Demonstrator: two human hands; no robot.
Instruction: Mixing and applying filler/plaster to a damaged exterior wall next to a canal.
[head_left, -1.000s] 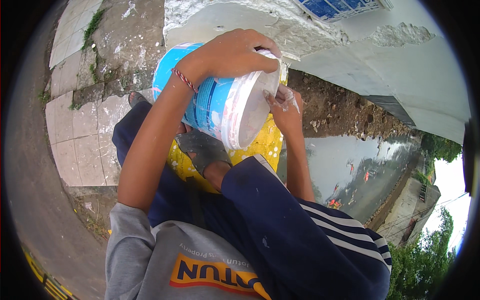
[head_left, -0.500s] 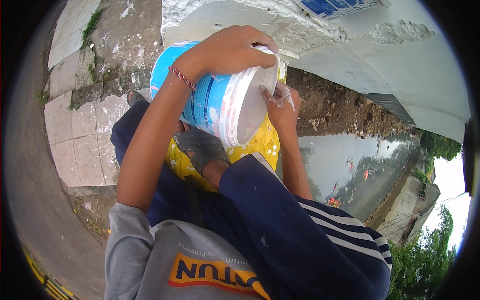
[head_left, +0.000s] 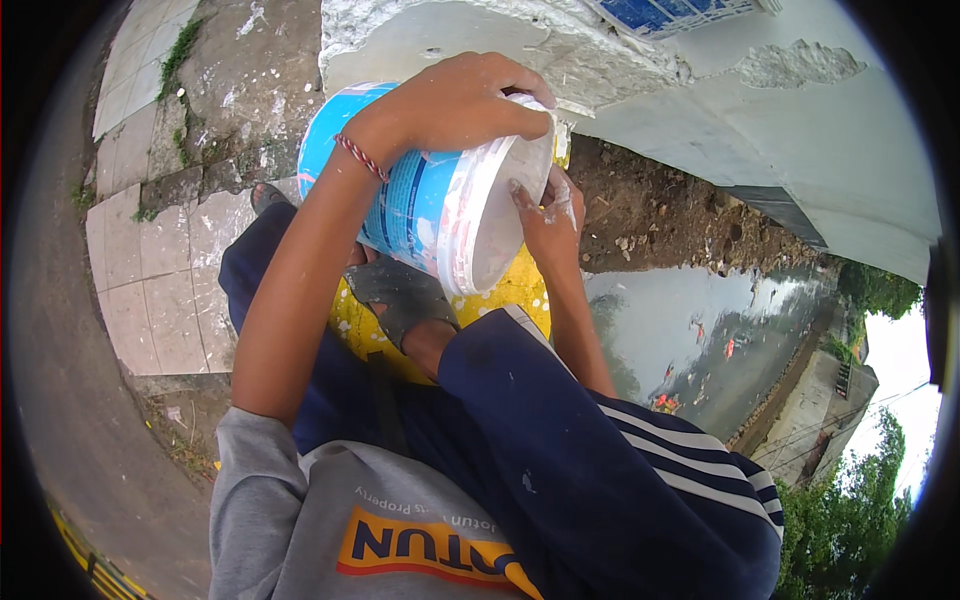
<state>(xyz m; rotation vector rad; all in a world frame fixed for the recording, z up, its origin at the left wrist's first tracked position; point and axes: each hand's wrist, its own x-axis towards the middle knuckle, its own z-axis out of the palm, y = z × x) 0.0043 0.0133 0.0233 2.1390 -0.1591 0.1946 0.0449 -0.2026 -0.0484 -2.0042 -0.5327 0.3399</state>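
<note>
Single head-worn fisheye view, looking steeply down from close above the lap, pavement (head_left: 150,290) at left, edges bending

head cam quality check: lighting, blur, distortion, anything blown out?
Head view: soft even daylight, no hard shadows; strong fisheye bending with a black rim; sky at the right edge blown out; left hand on the tilted paint bucket and right hand at its mouth are sharp, no motion blur; standing water mirrors the wall.
</note>
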